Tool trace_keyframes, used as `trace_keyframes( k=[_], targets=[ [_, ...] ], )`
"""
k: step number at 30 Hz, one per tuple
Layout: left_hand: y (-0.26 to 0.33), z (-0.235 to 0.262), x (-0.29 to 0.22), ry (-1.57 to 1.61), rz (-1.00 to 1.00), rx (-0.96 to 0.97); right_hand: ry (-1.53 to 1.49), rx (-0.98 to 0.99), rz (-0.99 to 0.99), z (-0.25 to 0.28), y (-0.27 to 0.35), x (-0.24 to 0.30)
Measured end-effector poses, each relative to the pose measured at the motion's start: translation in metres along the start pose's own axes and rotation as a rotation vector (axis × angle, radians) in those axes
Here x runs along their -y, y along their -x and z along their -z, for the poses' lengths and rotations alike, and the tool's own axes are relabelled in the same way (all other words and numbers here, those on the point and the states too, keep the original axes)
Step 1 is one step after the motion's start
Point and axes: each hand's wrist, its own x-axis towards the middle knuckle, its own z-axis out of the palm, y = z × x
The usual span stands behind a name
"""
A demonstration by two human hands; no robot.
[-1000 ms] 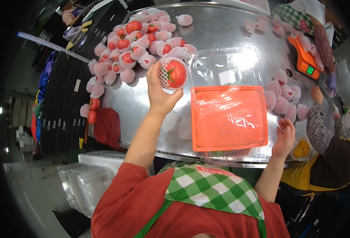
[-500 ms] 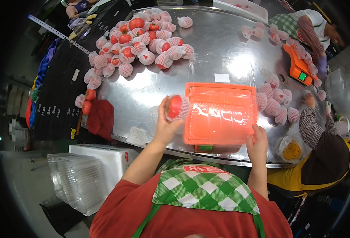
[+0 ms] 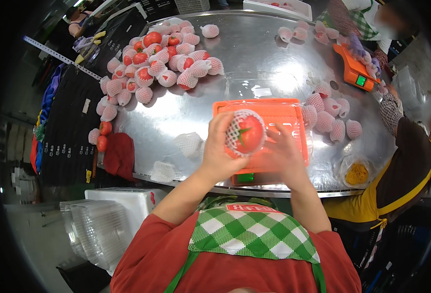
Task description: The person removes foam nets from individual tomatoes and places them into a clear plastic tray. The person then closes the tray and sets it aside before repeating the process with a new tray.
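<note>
A red tomato (image 3: 251,133) with a green calyx sits in a white foam net sleeve. My left hand (image 3: 219,152) is wrapped round its left side, holding it above the orange scale. Just to the right of the tomato is my right hand (image 3: 287,155), blurred, its fingers spread and apparently apart from the fruit. Beneath both hands, the orange scale (image 3: 219,106) carries a clear plastic box (image 3: 293,104), whose lid (image 3: 240,80) lies folded back toward the far side. The scale's green display (image 3: 245,177) shows at the near edge.
Netted tomatoes (image 3: 143,94) are heaped at the far left, more netted fruit (image 3: 325,121) at right. Loose foam nets (image 3: 162,172) and a red cloth (image 3: 119,155) lie near left. Co-workers (image 3: 406,141) stand right, beside another orange scale (image 3: 347,66). Clear boxes (image 3: 98,229) are stacked at lower left.
My left hand has carried the netted tomato rightward over the box and turned its calyx into view. My right hand has left the box's right edge and come toward the tomato.
</note>
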Motion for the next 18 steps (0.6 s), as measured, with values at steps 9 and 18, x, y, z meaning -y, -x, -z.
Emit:
trace_keyframes(
  k=[9, 18],
  targets=[
    [-0.004, -0.006, -0.003, 0.470, 0.233, -0.057, -0.238, -0.017, 0.014, -0.023, -0.020, -0.018],
    [-0.013, 0.006, 0.004, 0.002, 0.108, -0.062, -0.206, -0.093, -0.031, -0.028, -0.021, -0.031]
  ],
)
